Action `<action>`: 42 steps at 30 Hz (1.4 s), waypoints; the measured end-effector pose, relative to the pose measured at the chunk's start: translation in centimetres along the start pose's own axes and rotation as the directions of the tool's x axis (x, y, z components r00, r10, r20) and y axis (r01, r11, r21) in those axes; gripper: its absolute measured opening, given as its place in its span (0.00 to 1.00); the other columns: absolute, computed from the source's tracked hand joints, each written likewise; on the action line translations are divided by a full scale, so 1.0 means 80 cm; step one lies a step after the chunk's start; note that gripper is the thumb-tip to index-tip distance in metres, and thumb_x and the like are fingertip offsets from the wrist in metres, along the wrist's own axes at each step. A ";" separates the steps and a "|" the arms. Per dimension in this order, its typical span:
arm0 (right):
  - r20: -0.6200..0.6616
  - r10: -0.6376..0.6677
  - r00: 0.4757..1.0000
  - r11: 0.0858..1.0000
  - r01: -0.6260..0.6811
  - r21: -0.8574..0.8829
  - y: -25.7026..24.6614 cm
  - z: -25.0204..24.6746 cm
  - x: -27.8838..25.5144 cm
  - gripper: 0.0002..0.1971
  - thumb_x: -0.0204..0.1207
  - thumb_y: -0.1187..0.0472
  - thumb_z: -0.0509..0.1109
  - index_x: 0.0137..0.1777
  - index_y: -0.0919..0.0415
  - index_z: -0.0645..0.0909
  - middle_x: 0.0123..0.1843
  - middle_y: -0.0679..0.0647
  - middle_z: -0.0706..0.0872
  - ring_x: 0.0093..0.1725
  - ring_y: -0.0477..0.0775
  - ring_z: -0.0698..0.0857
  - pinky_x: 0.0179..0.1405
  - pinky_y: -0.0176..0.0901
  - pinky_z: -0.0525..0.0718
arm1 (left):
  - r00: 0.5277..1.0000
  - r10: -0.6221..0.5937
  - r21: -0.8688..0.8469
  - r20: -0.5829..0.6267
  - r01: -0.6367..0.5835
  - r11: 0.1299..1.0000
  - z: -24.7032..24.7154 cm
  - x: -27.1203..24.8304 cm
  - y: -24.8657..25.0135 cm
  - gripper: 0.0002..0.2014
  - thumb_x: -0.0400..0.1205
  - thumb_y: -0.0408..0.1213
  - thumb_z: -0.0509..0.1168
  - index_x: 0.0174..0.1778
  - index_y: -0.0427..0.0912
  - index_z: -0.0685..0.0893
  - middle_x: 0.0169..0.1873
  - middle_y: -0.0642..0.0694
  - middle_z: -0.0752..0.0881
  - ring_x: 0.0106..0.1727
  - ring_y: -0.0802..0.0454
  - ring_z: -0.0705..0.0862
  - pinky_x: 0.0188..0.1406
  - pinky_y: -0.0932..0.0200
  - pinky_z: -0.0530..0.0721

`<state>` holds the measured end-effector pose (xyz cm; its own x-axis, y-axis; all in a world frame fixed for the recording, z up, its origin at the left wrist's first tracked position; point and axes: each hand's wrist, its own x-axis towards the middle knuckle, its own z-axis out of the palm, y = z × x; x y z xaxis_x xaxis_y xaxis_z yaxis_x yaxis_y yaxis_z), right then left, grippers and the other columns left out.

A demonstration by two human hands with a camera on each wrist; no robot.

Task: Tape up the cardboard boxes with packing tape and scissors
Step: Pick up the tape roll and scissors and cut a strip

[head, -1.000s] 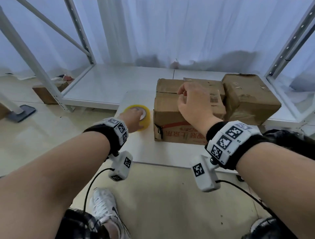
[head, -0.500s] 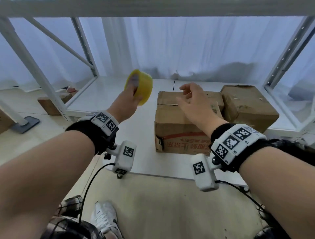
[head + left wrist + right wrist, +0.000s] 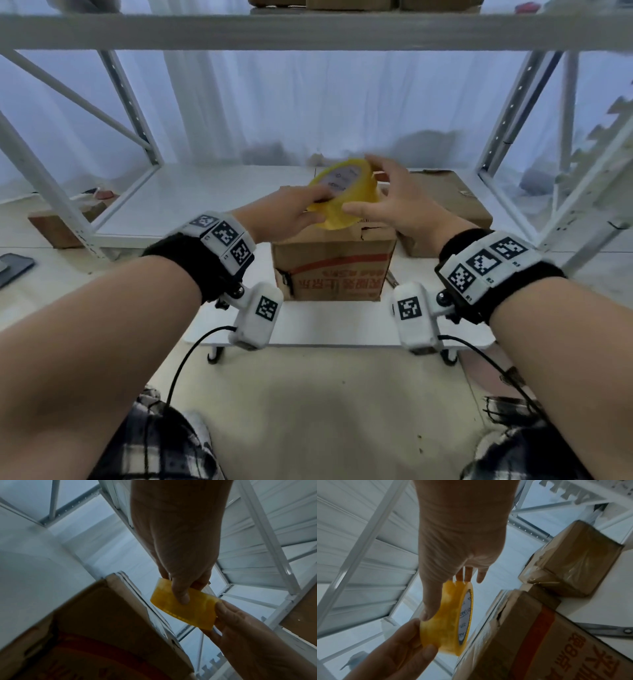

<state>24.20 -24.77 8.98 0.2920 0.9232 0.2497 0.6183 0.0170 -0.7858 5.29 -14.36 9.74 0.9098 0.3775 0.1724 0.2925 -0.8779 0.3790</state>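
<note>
At nine o'clock in the head view, a small brown box sits on the floor beside the white shelf frame, with a dark flat thing near it that is too blurred to name. Moving toward the centre, the left hand grips the one roll of yellow tape, thumb on the roll's face and fingers curled under its rim. The roll is held in the air just above the near cardboard box, at twelve o'clock from it. The right hand meets the roll from three o'clock, fingers spread, thumb and fingertips on its outer band. At two o'clock from the near box stands a second cardboard box, just beside it; both rest on the low white table. That makes three boxes on this level; more brown shapes on the top shelf are cut off.

The left wrist view shows the roll edge-on, the left thumb pressed across its band. The right wrist view alone shows the printed core label and clear film wrapped on the second box. No scissors show clearly in any view.
</note>
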 end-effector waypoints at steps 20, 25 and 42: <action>-0.164 -0.049 0.985 0.997 0.039 -0.060 0.002 -0.010 -0.018 0.25 0.71 0.55 0.79 0.67 0.59 0.78 0.59 0.54 0.79 0.54 0.50 0.81 0.57 0.47 0.84 | 0.997 -0.078 -0.070 -0.026 0.076 0.995 0.009 0.016 0.011 0.09 0.86 0.39 0.60 0.60 0.40 0.75 0.49 0.48 0.81 0.49 0.49 0.78 0.50 0.54 0.73; -0.173 -0.068 0.983 0.995 0.055 -0.082 0.002 -0.003 -0.019 0.25 0.72 0.55 0.78 0.68 0.59 0.78 0.58 0.50 0.76 0.54 0.45 0.79 0.51 0.36 0.81 | 0.990 -0.119 -0.164 -0.077 0.105 0.981 0.010 0.023 0.017 0.06 0.86 0.40 0.61 0.55 0.42 0.76 0.49 0.48 0.82 0.49 0.51 0.79 0.49 0.57 0.76; -0.200 0.022 0.980 0.999 -0.013 0.044 -0.005 0.004 -0.014 0.17 0.73 0.55 0.77 0.61 0.56 0.82 0.53 0.52 0.83 0.49 0.46 0.82 0.48 0.38 0.82 | 0.930 -0.280 -0.332 -0.236 0.194 0.923 0.009 0.035 0.040 0.15 0.84 0.46 0.64 0.52 0.35 0.83 0.47 0.40 0.88 0.45 0.47 0.83 0.47 0.53 0.81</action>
<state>23.42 -25.70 8.84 0.4453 0.8282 0.3403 0.5815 0.0215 -0.8133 8.96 -16.35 10.79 0.6948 0.6670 0.2690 0.3483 -0.6393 0.6855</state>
